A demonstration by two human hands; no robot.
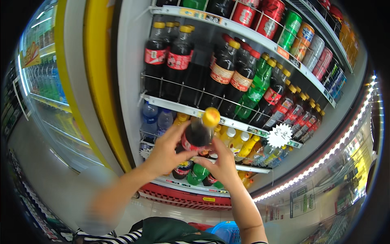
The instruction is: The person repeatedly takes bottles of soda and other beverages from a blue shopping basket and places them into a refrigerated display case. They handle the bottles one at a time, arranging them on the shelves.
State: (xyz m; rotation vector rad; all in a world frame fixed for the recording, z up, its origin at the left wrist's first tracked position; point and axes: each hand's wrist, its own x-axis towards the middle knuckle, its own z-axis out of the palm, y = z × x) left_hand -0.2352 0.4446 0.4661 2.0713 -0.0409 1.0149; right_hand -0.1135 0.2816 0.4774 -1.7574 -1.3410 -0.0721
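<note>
A dark soda bottle with a yellow cap and a red label (199,134) is held upright before the open cooler. My left hand (167,149) grips it from the left. On its other side, my right hand (218,161) is curved close to the bottle's lower right; whether it touches is not clear. Behind and above, a wire-fronted shelf (182,106) carries dark cola bottles (179,58), with a dark gap to their right. Beyond that gap stand cola bottles with cream labels (222,71) and green soda bottles (256,88).
Drink cans (269,18) line the shelf above. Juice bottles (237,140) and water bottles (150,114) fill the one below. A red plastic crate (182,198) lies under the cooler, and a blue basket (227,230) is near my body. The yellow cooler frame (100,76) stands at left.
</note>
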